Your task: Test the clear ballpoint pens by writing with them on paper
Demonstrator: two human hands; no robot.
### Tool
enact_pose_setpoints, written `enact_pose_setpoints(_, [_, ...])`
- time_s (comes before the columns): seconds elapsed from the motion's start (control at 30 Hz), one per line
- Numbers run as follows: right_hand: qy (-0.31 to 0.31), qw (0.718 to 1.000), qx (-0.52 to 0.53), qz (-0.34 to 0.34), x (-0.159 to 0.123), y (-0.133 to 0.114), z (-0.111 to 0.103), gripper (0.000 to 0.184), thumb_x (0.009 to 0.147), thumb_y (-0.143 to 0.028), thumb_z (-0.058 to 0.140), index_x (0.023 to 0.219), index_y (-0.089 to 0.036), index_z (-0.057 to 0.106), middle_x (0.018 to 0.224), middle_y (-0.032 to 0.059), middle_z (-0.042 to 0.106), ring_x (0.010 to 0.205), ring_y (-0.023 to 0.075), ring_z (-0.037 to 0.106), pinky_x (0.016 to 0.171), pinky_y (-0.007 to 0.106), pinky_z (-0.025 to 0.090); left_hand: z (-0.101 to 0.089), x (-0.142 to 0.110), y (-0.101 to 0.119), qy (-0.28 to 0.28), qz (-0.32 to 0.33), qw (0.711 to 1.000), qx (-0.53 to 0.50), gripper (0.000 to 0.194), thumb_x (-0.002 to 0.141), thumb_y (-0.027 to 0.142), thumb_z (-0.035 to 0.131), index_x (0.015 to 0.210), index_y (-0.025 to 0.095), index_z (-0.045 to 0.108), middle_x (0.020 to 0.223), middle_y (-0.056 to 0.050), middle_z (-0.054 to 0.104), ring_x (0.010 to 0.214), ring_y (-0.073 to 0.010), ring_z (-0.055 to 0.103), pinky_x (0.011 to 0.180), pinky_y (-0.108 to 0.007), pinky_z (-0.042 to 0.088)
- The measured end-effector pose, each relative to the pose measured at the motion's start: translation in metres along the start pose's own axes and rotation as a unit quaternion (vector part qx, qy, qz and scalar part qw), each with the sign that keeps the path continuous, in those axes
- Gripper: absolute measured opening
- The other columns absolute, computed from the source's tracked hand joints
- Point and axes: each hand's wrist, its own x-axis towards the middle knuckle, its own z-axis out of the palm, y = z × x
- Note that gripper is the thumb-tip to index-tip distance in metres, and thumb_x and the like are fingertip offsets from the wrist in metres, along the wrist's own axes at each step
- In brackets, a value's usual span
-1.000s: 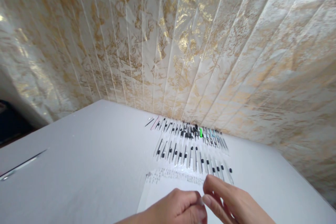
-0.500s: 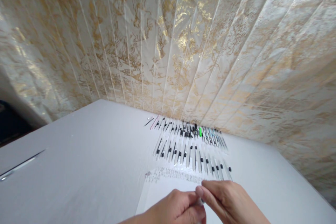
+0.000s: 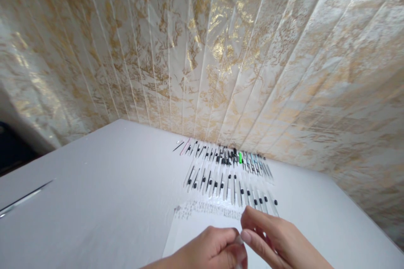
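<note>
My left hand (image 3: pixel 211 249) is closed around a slim whitish translucent piece (image 3: pixel 239 239), likely a pen barrel. Only its end shows between thumb and forefinger; the rest is hidden by the fingers. Beside it, my right hand (image 3: pixel 270 238) has a gap between its curved forefinger and its thumb, whose tip is at the end of the piece. No object can be made out in the right hand. Both hands are over a sheet of paper (image 3: pixel 189 230) with handwriting along its top. Past the paper lies a row of clear pen barrels (image 3: pixel 226 189) with black parts.
A farther row has black caps (image 3: pixel 225 160), a bright green piece (image 3: pixel 240 157) and thin refills (image 3: pixel 254 164). At the left edge of the white table (image 3: pixel 104 201) lies a long dark-and-clear stick (image 3: pixel 27 197). A gold-patterned curtain (image 3: pixel 202 59) hangs along the back.
My right thumb and forefinger have moved apart, and the forefinger has risen. The left hand stays in place, holding the piece. The view has shifted very slightly.
</note>
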Motion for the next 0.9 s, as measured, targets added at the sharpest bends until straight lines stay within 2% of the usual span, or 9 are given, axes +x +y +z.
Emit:
enact_pose_setpoints(0.17, [-0.008,1.0,-0.006,0.012,0.001,-0.001,0.001,0.044,0.098,-0.046,0.036,0.062,-0.022,0.036,0.055,-0.0024,0.049,0.05,0.0122,0.042,0.048,0.024,0.028,0.0,-0.001,0.0,0.004,0.002,1.0,0.016,0.049,0.096,0.056,0.042,0.082,0.014,0.065,0.069,0.001,0.053,0.064,-0.0109,0.049,0.061,-0.021,0.038])
enact_pose_setpoints(0.37, [-0.006,0.999,0.03,0.008,0.001,0.0,0.0,0.034,0.096,-0.044,0.043,0.069,-0.023,0.041,0.064,-0.0019,0.054,0.057,0.0135,0.048,0.052,0.022,0.033,0.001,-0.001,0.0,0.0,-0.007,1.0,-0.008,0.042,0.095,0.052,0.045,0.087,0.016,0.065,0.074,0.0,0.055,0.068,-0.0118,0.05,0.063,-0.022,0.039])
enact_pose_setpoints(0.53, [0.013,0.998,-0.049,0.024,0.006,0.002,0.011,0.04,0.098,-0.043,0.034,0.064,-0.023,0.038,0.056,-0.0024,0.051,0.05,0.0132,0.044,0.05,0.025,0.027,0.002,0.003,-0.002,0.025,-0.033,0.999,0.026,0.042,0.094,0.051,0.043,0.084,0.015,0.062,0.067,0.002,0.048,0.057,-0.0098,0.041,0.058,-0.023,0.035])
enact_pose_setpoints(0.63, [0.018,0.996,-0.082,0.038,0.01,0.003,0.017,0.045,0.099,-0.045,0.032,0.061,-0.022,0.041,0.052,-0.0021,0.05,0.047,0.0133,0.043,0.05,0.027,0.024,0.0,0.003,-0.005,0.033,-0.011,0.996,0.078,0.035,0.095,0.042,0.043,0.085,0.016,0.063,0.071,0.001,0.052,0.062,-0.0112,0.046,0.062,-0.023,0.037])
enact_pose_setpoints(0.77, [0.012,0.998,-0.04,0.048,0.01,-0.002,0.014,0.042,0.097,-0.048,0.035,0.064,-0.023,0.041,0.056,-0.0022,0.053,0.051,0.0132,0.047,0.051,0.024,0.027,-0.001,0.002,-0.002,0.041,0.021,0.994,0.1,0.034,0.097,0.038,0.041,0.083,0.016,0.063,0.071,0.002,0.052,0.065,-0.0111,0.047,0.063,-0.022,0.037])
enact_pose_setpoints(0.9, [0.008,0.999,0.034,0.038,0.004,-0.005,0.002,0.04,0.096,-0.048,0.038,0.065,-0.023,0.038,0.06,-0.0027,0.051,0.055,0.0129,0.047,0.052,0.023,0.031,-0.001,-0.001,0.005,0.041,-0.003,0.997,0.067,0.038,0.097,0.044,0.041,0.082,0.017,0.062,0.066,0.003,0.049,0.06,-0.0102,0.045,0.058,-0.021,0.036])
